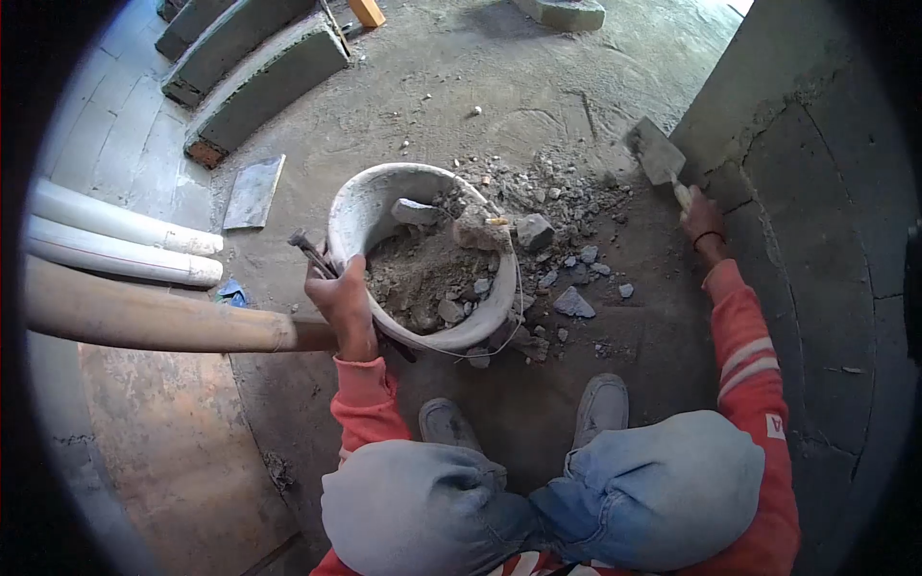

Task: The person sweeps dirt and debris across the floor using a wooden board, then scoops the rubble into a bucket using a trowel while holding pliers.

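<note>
A white bucket (pixel 348 216) stands on the floor in front of my feet, holding grey rubble, dust and stones. At its left rim is my left hand (pixel 344 300), closed around a dark metal tool (pixel 312 252) whose end sticks up past the fingers. Out to the right, my right hand (pixel 704 219) grips the handle of a trowel (pixel 659 154). The trowel's blade lies at the floor beside the right wall. Broken stones and debris (pixel 574 303) are spread on the floor right of the bucket.
White pipes (pixel 125 252) and a thicker brown pipe (pixel 158 305) come in from the left. A tile piece (pixel 254 192) lies behind them. Curved concrete steps (pixel 274 86) are at the upper left. A wall (pixel 816 211) stands close on the right, and a board (pixel 178 422) lies lower left.
</note>
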### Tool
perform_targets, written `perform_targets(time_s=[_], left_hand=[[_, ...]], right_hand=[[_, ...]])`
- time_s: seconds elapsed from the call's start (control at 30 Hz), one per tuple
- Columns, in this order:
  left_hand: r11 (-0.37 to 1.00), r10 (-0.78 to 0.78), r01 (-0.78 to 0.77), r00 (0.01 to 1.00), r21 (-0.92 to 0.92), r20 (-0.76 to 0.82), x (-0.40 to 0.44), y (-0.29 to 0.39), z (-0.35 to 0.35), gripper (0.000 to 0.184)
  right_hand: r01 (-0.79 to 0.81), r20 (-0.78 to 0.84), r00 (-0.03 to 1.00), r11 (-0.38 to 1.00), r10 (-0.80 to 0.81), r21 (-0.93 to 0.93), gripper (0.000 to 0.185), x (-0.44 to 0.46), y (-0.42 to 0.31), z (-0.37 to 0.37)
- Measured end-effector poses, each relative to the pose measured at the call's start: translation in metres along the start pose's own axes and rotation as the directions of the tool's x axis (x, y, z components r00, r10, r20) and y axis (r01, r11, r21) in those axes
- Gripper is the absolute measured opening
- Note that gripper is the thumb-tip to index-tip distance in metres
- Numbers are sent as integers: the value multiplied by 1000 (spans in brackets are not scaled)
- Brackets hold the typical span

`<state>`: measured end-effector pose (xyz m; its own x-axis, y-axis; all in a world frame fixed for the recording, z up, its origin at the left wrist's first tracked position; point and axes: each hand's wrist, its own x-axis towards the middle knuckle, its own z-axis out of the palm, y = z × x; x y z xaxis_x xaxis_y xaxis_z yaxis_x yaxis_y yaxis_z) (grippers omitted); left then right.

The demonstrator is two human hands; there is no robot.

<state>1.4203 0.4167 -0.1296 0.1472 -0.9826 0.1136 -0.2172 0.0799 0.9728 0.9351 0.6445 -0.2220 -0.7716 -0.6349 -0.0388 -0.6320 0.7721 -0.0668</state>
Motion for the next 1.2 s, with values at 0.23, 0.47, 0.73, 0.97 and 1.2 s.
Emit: perform_targets(time_s=[0.23, 0.47, 0.73, 0.97, 1.2], left_hand=[[999, 13, -13, 1000, 32, -9, -2, 5, 2, 40], [1000, 17, -16, 999, 20, -42, -4, 7, 5, 41], [999, 14, -14, 1000, -39, 1, -4, 9, 9, 43], [999, -13, 15, 998, 35, -65, -4, -3, 2, 42], [999, 3, -3, 1000, -37, 0, -5, 4, 3, 42]], right_hand=[[249, 81, 959, 947, -270, 204, 30, -27, 0, 77], [152, 270, 932, 936, -243, 318, 28, -132, -110, 37], [276, 249, 865, 827, -436, 491, 42, -162, -149, 74], [210, 276, 860, 791, -429, 574, 40, -155, -128, 51], [220, 239, 890, 824, -389, 523, 30, -150, -125, -55]])
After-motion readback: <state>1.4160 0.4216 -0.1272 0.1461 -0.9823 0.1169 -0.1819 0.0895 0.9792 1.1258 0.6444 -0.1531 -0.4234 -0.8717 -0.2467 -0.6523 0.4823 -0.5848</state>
